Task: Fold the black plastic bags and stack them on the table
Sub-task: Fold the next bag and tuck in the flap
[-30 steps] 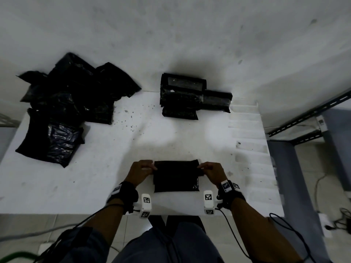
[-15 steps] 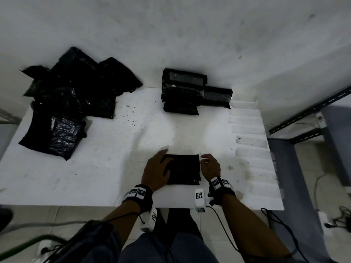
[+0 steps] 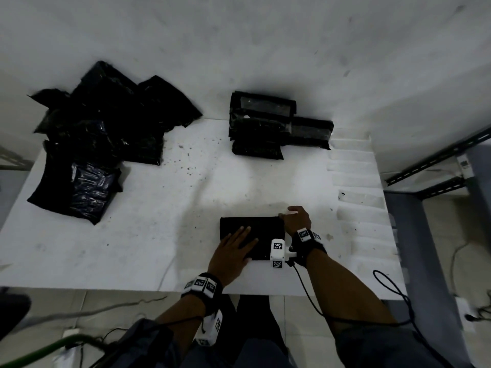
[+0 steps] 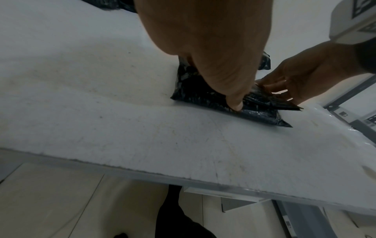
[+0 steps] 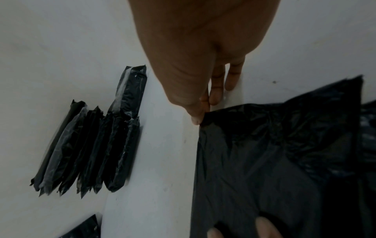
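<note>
Left hand (image 3: 230, 253): I am pressing straight fingers flat on the folded black plastic bag (image 3: 261, 229).
Right hand (image 3: 297, 221): I am pinching the bag's far right corner on the white table (image 3: 132, 235).

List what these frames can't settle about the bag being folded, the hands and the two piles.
- Bag: fold count; head view shows flat black, left hand covers part.
- Right hand: fingertips hidden behind knuckles in head view; only the wrist views show the pinch at the corner.
- Folded stack: bag count; too dark, layers merge.
- Loose pile: bag count; overlapping black plastic.
</note>
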